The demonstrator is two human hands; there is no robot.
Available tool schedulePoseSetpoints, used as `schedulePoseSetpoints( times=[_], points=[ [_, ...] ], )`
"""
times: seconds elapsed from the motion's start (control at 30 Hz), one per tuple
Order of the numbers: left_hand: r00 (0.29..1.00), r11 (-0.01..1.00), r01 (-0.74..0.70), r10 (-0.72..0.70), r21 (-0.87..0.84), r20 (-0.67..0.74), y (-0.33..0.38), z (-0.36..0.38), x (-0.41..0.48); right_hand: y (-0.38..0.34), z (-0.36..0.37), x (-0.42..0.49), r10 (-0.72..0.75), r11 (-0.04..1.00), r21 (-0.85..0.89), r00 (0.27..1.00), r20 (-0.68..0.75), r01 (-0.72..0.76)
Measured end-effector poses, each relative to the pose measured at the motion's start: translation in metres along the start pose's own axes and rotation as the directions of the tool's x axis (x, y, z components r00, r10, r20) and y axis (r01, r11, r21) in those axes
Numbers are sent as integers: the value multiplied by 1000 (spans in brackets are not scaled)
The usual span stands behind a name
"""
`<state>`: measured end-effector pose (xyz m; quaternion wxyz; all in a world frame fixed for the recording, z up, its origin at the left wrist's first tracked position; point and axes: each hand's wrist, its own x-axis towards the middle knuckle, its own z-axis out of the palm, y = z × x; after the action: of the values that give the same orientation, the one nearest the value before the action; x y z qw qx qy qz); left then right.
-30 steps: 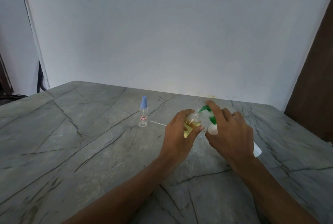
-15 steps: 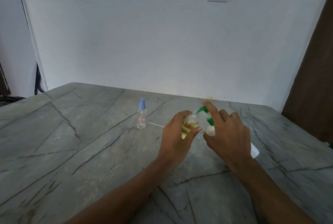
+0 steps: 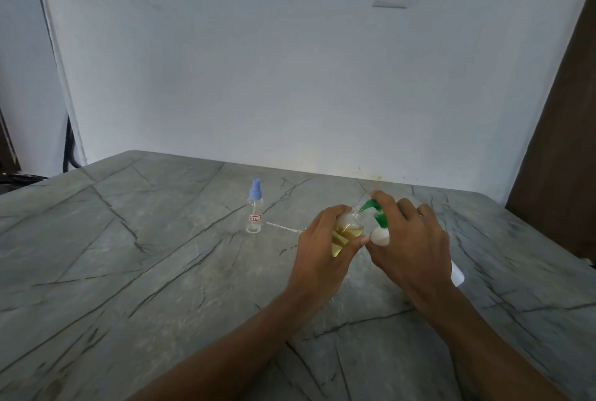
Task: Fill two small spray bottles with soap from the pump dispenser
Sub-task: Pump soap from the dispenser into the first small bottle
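**Pumping soap into the uncapped bottle**

The small open bottle [image 3: 346,233], about half full of yellow soap, is tilted above the surface [image 3: 129,271] in the grip of the left hand [image 3: 322,249]. Its mouth meets the green spout of the pump dispenser [image 3: 380,233]. The right hand [image 3: 416,246] is wrapped round the dispenser, forefinger on the pump head.

This looks like the filling step. The next press calls for keeping the spout in the narrow neck.

The capped bottle [image 3: 254,208] stands apart to the left and looks empty. A thin white tube [image 3: 283,227] lies between it and the left hand.
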<state>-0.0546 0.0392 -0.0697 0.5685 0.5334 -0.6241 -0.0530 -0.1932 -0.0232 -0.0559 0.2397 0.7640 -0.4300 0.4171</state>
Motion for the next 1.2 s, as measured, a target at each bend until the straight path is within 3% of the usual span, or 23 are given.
schedulePoseSetpoints(
  times=[0.57,1.2],
  points=[
    [998,999,-1,-1,-41,-59,-6,-3,3,-5,-8,0,-3,996,-88,991,130,15],
    [999,999,9,-11,-46,-51,-6,-1,2,-5,-4,0,-20,998,-65,999,41,23]
  ],
)
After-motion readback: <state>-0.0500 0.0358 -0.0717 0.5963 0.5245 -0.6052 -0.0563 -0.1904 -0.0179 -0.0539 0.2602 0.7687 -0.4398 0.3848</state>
